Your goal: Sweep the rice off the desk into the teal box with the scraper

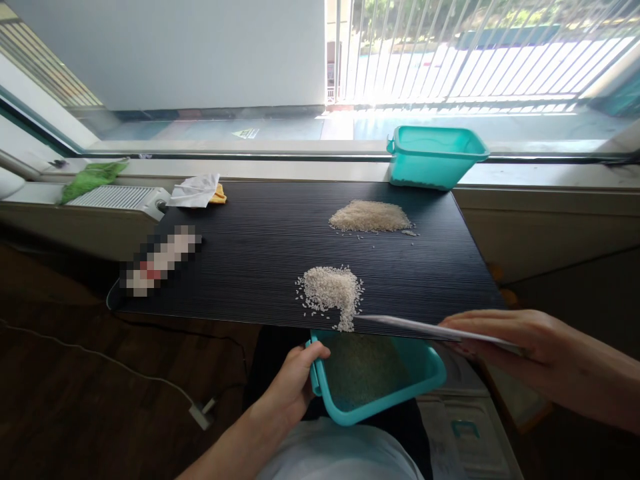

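Observation:
My left hand (299, 373) grips the left rim of a turquoise plastic container (383, 400), its thumb over the edge. That container is tucked against the front edge of the table, above my lap. A dim layer of grain-like material lies inside, too dark to name. In my right hand (525, 340) is a thin, flat white sheet (400, 323), seen nearly edge-on. Its tip touches or nearly touches a small pile of white rice (330, 288) at the table's front edge. Farther back lies a second, yellower rice pile (370, 216), with a few stray grains around it.
The dark table (250, 247) stands by a window. Another turquoise container (430, 160) sits at its back right corner. White paper (195, 191) and a yellow cloth (219, 195) lie back left. A blurred-out object (163, 260) is at the left. A green cloth (95, 179) rests on the radiator (120, 200).

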{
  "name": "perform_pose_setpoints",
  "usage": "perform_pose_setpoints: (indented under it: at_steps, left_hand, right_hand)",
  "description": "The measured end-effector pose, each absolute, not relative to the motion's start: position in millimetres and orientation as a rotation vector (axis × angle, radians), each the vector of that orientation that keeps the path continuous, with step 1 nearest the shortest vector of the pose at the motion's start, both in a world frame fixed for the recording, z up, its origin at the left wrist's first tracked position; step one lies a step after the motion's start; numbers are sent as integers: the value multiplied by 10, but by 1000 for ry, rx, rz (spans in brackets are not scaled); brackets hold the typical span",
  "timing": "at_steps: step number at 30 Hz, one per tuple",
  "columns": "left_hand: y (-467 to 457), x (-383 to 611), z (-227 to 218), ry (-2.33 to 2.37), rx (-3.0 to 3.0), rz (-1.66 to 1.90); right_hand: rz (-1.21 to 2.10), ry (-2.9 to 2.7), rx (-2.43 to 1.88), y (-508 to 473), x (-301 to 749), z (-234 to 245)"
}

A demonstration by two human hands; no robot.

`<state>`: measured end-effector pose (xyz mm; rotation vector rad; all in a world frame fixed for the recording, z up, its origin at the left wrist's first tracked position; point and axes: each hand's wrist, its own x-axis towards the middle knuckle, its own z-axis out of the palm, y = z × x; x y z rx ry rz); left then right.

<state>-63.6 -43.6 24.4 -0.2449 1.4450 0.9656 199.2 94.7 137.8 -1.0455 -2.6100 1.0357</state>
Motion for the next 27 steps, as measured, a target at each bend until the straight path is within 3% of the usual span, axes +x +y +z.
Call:
perform_pose_setpoints:
  at_steps: [10,27]
  left_hand:
    - [-490,-745,243,1452,-284,1019]
    - [-464,-761,248,1431,-268,1000]
  right_hand:
    - [728,-2714,-993,1513,1691,1188]
    - [1270,-2704,-1009,875,1968,1249]
